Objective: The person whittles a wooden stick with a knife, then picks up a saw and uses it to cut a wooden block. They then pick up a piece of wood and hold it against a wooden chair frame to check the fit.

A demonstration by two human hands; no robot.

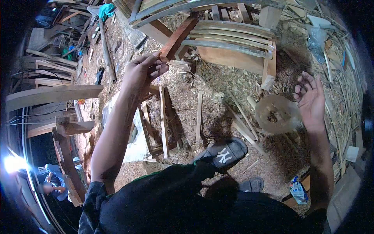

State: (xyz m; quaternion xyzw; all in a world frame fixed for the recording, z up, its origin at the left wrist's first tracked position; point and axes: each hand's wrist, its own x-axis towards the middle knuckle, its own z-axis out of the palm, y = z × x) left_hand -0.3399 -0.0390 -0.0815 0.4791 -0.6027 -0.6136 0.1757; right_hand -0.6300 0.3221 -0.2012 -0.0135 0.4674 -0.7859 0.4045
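Red-brown wood block (178, 39) slants up off the L hand (146, 69), its near end at that hand's fingertips, its far end up by the wood frame (233, 33); L hand has the near end pinched btwn thumb & fingers; R hand (311, 93) is well to the right of the block, palm up, fingers loosely curled, released, nothing in it.

Frame sits just right of the block, w/ thin curved slats one above another & a flat board under them; pale wood strips (164, 121) lie below the block, on a floor (187, 117) covered w/ shavings & scraps; farther below & right, a dark sandal (224, 154) w/ white letters, then a 2nd sandal (252, 185), partly hidden; round translucent thing (286, 115) lies right of the block, nr the R hand; blue-white packet (298, 191) is far below right.

Curved beam (54, 97) is left of the block; far below left, another person (58, 181), nr a bright lamp (15, 163).
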